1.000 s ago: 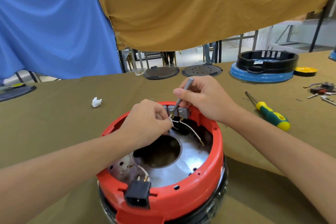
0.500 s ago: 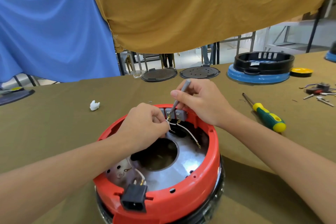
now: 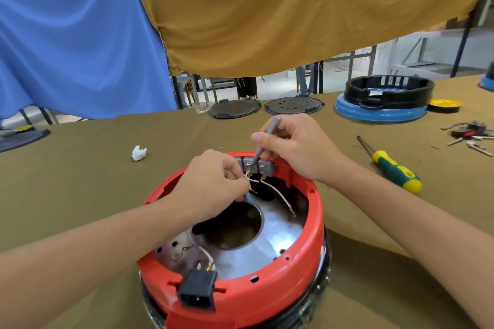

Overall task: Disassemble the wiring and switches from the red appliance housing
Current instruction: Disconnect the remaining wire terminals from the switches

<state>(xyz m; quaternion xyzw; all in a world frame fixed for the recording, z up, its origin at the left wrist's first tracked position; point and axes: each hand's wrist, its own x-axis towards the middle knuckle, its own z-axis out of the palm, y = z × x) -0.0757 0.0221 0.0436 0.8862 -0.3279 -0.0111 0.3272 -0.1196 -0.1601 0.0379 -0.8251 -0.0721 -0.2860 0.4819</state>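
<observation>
Nearest: black socket [image 3: 197, 292], clipped through the near wall of the red housing [image 3: 294, 275], which stands open side up on the olive cloth [image 3: 80, 195]. A short white lead with brass ends sits just behind the socket.

Inside the housing: silver plate [image 3: 278, 235] with a round central hole; a loose white wire [image 3: 283, 196] curving to a free ring terminal on the plate.

Far wall of housing: grey switch [image 3: 263, 167] with brass tabs, wires attached to them.

Left hand [image 3: 211, 187]: fingers curled, pinching a white wire at the switch tabs. Right hand [image 3: 296, 147]: fingers clamped pen-style on a thin grey tool [image 3: 264, 141], tip at the switch terminals.

Risk, as judged: the tip could slip off the tab and jab the left fingers close beside it; a hard tug on the wire could snap the lead from its connector, not free it.

Right of housing, apart: yellow-green screwdriver [image 3: 393, 168]; farther right, a small heap of removed switches and wires [image 3: 470, 133].

Left: white scrap [image 3: 139, 153].

Far edge: two dark discs [image 3: 267, 107]; blue-based black ring [image 3: 385, 99], holding what cannot be made out.
</observation>
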